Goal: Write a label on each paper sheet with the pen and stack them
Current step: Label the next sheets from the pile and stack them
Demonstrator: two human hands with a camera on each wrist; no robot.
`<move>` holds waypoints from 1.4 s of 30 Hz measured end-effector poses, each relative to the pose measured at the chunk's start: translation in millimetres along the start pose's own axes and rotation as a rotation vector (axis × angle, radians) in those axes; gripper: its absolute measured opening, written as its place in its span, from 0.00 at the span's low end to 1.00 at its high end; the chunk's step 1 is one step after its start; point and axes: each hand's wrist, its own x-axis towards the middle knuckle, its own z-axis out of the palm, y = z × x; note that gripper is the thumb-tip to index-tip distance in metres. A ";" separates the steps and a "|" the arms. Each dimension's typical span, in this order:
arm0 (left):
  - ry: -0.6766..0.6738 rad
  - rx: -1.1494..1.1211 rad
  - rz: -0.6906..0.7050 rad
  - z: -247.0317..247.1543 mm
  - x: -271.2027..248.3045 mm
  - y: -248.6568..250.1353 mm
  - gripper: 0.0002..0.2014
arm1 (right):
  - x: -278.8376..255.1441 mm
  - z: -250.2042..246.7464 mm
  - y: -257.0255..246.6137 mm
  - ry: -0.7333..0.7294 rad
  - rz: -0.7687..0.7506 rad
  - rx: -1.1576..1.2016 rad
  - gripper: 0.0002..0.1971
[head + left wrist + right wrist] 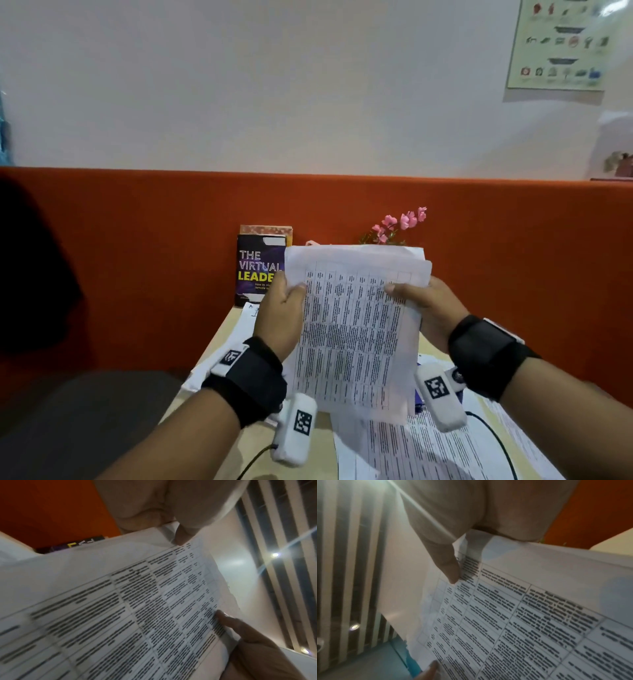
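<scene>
Left hand [279, 313] and right hand [426, 303] are each pinching a side edge of a white paper sheet printed with a dense black table [352, 329], thumbs lying on the printed face and fingers curled behind it. Both hands are holding the sheet upright and slightly tilted above the pale wooden bench [222, 339], with at least one further sheet edge showing behind its top. In the left wrist view, the left thumb [181, 534] is pressing near the sheet's [120, 601] edge; in the right wrist view, the right thumb [448, 566] is doing the same on the sheet [522, 615]. More printed white sheets [428, 445] are lying spread on the bench below. A dark purple book with yellow and white lettering [257, 270] is standing against the orange fabric partition [137, 257], and pink artificial flowers [400, 222] are showing behind the held sheet. No pen is visible.
</scene>
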 end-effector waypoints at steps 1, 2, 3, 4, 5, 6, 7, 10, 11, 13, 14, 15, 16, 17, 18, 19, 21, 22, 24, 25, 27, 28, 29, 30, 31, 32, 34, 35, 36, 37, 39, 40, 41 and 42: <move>-0.010 -0.001 -0.016 1.0 -4.1 -1.4 0.06 | -2.1 0.1 1.5 0.016 0.010 0.015 0.24; -0.013 0.000 -0.023 1.9 -6.6 -1.9 0.05 | -3.2 -0.1 1.7 0.029 0.008 0.020 0.22; -0.004 -0.003 -0.015 1.8 -7.4 -0.8 0.06 | -4.6 0.6 -1.1 0.041 0.001 0.024 0.19; 0.007 -0.011 0.010 1.1 -7.5 3.4 0.06 | -5.8 1.7 -6.8 0.049 -0.014 0.019 0.17; 0.028 -0.013 0.035 0.1 -6.8 9.1 0.06 | -6.0 2.0 -12.9 0.049 -0.032 0.020 0.15; 0.056 -0.012 0.063 -1.1 -5.3 12.0 0.06 | -6.6 1.2 -18.6 0.038 -0.050 0.022 0.15; 0.078 -0.008 0.071 -1.5 -4.5 12.0 0.06 | -7.6 1.1 -22.9 0.027 -0.060 0.022 0.15; 0.010 0.038 -0.034 1.7 -14.5 -2.8 0.11 | -15.0 -3.8 -11.8 0.014 -0.012 -0.063 0.17; -0.034 0.063 -0.058 4.0 -21.0 -8.9 0.10 | -17.7 -5.3 -2.9 0.014 0.031 -0.098 0.20; -0.061 0.096 -0.059 7.0 -29.4 -16.2 0.09 | -20.1 -8.0 10.0 0.014 0.103 -0.090 0.22; -0.052 0.105 -0.046 7.0 -29.2 -17.8 0.09 | -19.7 -9.5 10.6 0.008 0.106 -0.074 0.24; -0.040 0.110 -0.032 6.6 -26.9 -18.5 0.09 | -16.9 -10.6 8.1 0.006 0.096 -0.070 0.27; -0.028 0.125 -0.024 5.6 -23.5 -19.7 0.09 | -13.6 -10.7 2.5 0.012 0.051 -0.126 0.30; -0.011 0.154 -0.016 5.0 -20.4 -19.3 0.09 | -9.2 -10.3 -5.2 0.059 -0.027 -0.265 0.31; 0.009 0.191 -0.010 4.6 -17.9 -19.2 0.10 | -5.0 -9.7 -15.1 0.156 -0.128 -0.474 0.30; 0.023 0.222 -0.002 5.0 -16.2 -18.6 0.11 | -2.6 -6.7 -27.1 0.271 -0.242 -0.698 0.28; 0.030 0.226 0.007 6.6 -14.1 -15.6 0.11 | -0.4 6.8 -50.2 0.301 -0.531 -1.010 0.23; 0.029 0.221 0.011 7.6 -12.8 -14.4 0.10 | -1.8 19.0 -60.8 0.216 -0.646 -1.122 0.18; 0.024 0.236 0.028 9.5 -11.8 -12.6 0.11 | -3.1 44.0 -69.9 -0.020 -0.747 -1.301 0.13; 0.016 0.251 0.052 10.2 -12.7 -11.8 0.11 | -1.4 55.5 -69.2 -0.108 -0.738 -1.360 0.14; -0.007 0.266 0.108 10.3 -15.2 -10.6 0.13 | 4.9 73.1 -64.3 -0.177 -0.704 -1.402 0.16; -0.011 0.257 0.118 10.0 -16.6 -9.8 0.13 | 8.0 79.2 -62.0 -0.185 -0.688 -1.405 0.17; -0.012 0.246 0.122 9.5 -17.9 -9.1 0.14 | 9.8 84.6 -60.4 -0.185 -0.680 -1.393 0.16; -0.010 0.241 0.128 8.7 -19.2 -8.7 0.14 | 11.0 88.4 -59.2 -0.177 -0.667 -1.364 0.14; -0.007 0.246 0.140 7.8 -20.1 -8.8 0.14 | 12.6 90.9 -57.5 -0.162 -0.667 -1.321 0.12; -0.006 0.259 0.155 6.6 -21.1 -8.0 0.14 | 13.0 92.9 -56.9 -0.153 -0.663 -1.275 0.08; -0.008 0.275 0.161 4.4 -22.0 -5.7 0.13 | 12.5 96.4 -56.6 -0.158 -0.642 -1.213 0.05; -0.008 0.273 0.159 3.6 -22.3 -4.5 0.14 | 12.4 97.8 -57.1 -0.161 -0.622 -1.201 0.05; -0.010 0.270 0.157 3.0 -22.2 -3.7 0.15 | 12.1 98.8 -58.0 -0.162 -0.607 -1.202 0.05; -0.013 0.268 0.158 2.7 -22.2 -3.1 0.15 | 11.8 99.3 -59.0 -0.166 -0.601 -1.211 0.05; -0.019 0.263 0.163 2.3 -21.6 -3.1 0.16 | 12.1 99.1 -59.5 -0.188 -0.610 -1.214 0.04; -0.021 0.259 0.165 2.1 -21.1 -3.9 0.15 | 11.7 99.0 -59.4 -0.200 -0.608 -1.194 0.04; -0.024 0.254 0.163 2.0 -20.4 -5.2 0.13 | 11.7 99.0 -59.1 -0.208 -0.593 -1.158 0.03; -0.028 0.250 0.160 1.8 -20.0 -6.1 0.12 | 11.3 98.9 -59.1 -0.215 -0.565 -1.117 0.02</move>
